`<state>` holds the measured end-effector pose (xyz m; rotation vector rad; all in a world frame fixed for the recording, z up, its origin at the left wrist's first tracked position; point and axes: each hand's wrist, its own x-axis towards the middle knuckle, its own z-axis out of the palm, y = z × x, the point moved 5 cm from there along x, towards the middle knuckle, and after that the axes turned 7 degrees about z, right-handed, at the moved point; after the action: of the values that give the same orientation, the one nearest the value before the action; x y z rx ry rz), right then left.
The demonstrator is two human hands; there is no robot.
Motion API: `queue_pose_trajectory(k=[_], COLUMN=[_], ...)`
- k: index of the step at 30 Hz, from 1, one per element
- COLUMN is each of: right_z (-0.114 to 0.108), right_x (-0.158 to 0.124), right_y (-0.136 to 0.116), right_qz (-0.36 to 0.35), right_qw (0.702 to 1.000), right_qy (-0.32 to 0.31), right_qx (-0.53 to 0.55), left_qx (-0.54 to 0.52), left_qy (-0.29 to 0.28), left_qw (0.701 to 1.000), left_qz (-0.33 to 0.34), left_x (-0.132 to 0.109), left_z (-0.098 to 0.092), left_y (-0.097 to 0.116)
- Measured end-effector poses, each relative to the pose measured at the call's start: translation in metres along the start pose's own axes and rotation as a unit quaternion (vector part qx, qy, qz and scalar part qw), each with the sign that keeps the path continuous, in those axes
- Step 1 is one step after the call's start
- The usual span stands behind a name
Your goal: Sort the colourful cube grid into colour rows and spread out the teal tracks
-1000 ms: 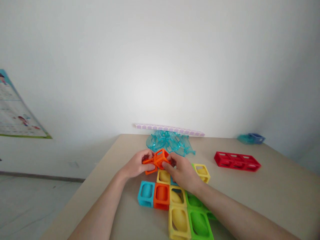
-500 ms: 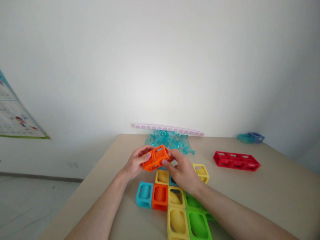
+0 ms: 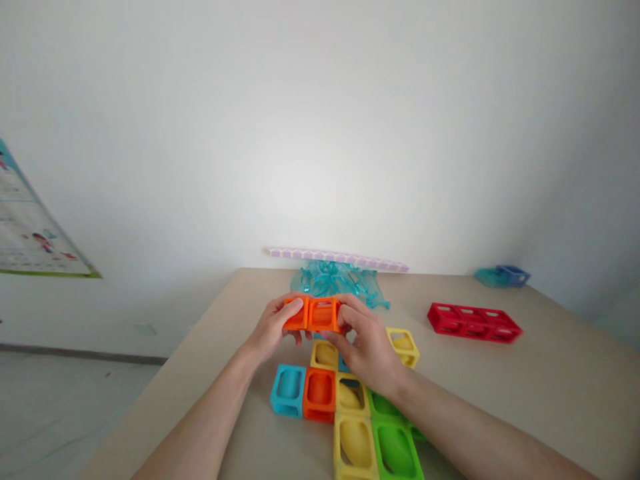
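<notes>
Both my hands hold an orange block piece [image 3: 316, 315] made of two joined hollow cubes, level and a little above the table. My left hand [image 3: 273, 327] grips its left end with thumb on top. My right hand [image 3: 363, 340] grips its right end, fingers curled round it. Just below them lies a flat cluster of hollow blocks: a light blue one [image 3: 289, 390], an orange one [image 3: 319, 393], yellow ones [image 3: 353, 440] and green ones [image 3: 397, 450]. Another yellow block [image 3: 404, 345] sits to the right of my right hand.
A pile of clear teal plastic pieces [image 3: 340, 283] lies behind the hands, in front of a long pale purple strip [image 3: 337, 258] at the wall. A red row of blocks [image 3: 473, 322] lies at the right. Small blue pieces [image 3: 503, 275] sit in the far right corner. The table's left edge [image 3: 200, 333] runs diagonally.
The orange piece was tilted with its cubes at an angle; now it is straightened and held level, turned so its openings face me. Both hands stayed on it.
</notes>
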<state>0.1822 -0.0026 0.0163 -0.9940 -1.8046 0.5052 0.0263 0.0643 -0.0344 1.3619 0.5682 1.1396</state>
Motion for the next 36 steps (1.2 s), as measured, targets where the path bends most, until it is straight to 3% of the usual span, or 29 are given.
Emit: queue_pose_trajectory(k=[4,10,14,19,21,24,26,31,36], right_z=[-0.001,0.001,0.001,0.003,0.001,-0.007,-0.006,0.028,0.044], right_x=[0.0,-0.001,-0.001,0.0,0.0,-0.003,-0.008,-0.031,-0.038], right_y=[-0.001,0.008,0.009,0.012,0.009,-0.003,-0.015,-0.034,-0.028], right_qz=[0.003,0.044,0.046,0.071,0.085,0.086,0.079,0.019,-0.003], right_qw=[1.0,0.999,0.999,0.997,0.995,0.972,0.945,0.896,0.896], right_qy=[0.009,0.025,0.028,0.025,0.031,0.061,0.022,-0.273,-0.307], right_qx=[-0.006,0.006,-0.003,-0.011,-0.052,-0.209,-0.315,-0.35,-0.321], left_qx=[-0.001,0.034,0.099,0.122,0.129,0.128,0.121,0.108,0.1], left_qy=[0.007,-0.02,0.013,0.014,0.024,0.077,0.108,0.071,0.014], left_qw=[1.0,0.995,0.991,0.99,0.987,0.98,0.977,0.987,0.992], left_qz=[0.001,0.087,0.088,0.075,0.092,0.131,0.137,0.098,0.07], left_x=[0.0,-0.002,-0.003,-0.004,-0.003,-0.002,-0.001,-0.001,-0.002], left_z=[-0.001,0.004,0.006,0.007,0.006,0.0,-0.003,0.006,0.018], left_y=[-0.002,0.012,0.019,0.018,0.019,0.022,0.022,0.009,-0.005])
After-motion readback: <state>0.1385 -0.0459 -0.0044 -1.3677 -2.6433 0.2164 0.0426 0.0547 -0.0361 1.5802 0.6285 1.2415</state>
